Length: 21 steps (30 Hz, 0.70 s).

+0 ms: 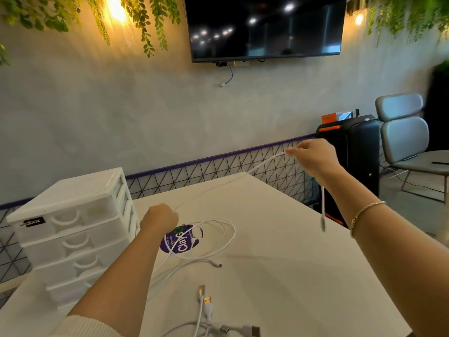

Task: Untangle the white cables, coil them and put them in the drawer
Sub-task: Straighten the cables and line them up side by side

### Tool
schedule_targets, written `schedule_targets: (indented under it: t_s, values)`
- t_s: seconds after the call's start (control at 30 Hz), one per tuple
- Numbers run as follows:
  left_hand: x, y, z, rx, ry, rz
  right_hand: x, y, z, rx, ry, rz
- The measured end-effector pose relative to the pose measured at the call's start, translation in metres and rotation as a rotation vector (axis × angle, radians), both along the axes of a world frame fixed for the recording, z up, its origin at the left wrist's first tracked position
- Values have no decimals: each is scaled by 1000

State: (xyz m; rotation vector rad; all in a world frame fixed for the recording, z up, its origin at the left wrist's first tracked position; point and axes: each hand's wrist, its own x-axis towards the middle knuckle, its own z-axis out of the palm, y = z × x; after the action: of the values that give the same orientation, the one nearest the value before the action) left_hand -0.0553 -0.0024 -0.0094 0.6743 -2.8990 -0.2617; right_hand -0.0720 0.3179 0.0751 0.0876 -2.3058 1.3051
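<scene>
A white cable (245, 172) is stretched in the air between my hands. My right hand (313, 158) pinches it high at the right, and its free end with a plug (323, 215) dangles below that hand. My left hand (159, 217) is closed on the cable low over the table. Loose loops of white cable (218, 239) lie on the white table (291, 276) over a purple sticker (181, 239). More white cables with USB plugs (205, 302) lie at the near edge. A white drawer unit (73, 229) stands at the left, its drawers closed.
A wire-mesh panel (218, 166) runs behind the table's far edge. A black case (352, 147) and a grey chair (405, 139) stand at the right. A TV (266, 25) hangs on the wall.
</scene>
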Motion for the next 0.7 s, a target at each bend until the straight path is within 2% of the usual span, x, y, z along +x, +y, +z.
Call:
schedule_targets:
  t_s: [0.1,0.2,0.33,0.4,0.47,0.57,0.63,0.7]
  values:
    - [-11,22,17,130,123,-89,-6,-9,-15,50,-173,27]
    - [-15,59,35,320,212,-311,-7,-18,-31,24,-377,56]
    - [-25,100,33,598,87,-569,-11,-35,-51,-91,-536,117]
    - [-30,107,28,703,67,-598,-14,-39,-67,-105,-649,135]
    - [-30,107,23,779,77,-617,-18,-38,-86,8,-718,119]
    - [-23,95,19,777,119,-596,-26,-32,-112,174,-715,50]
    - [-17,83,19,776,181,-551,-27,-31,-121,322,-720,-55]
    - [-8,73,19,754,209,-507,-29,-33,-124,382,-721,-187]
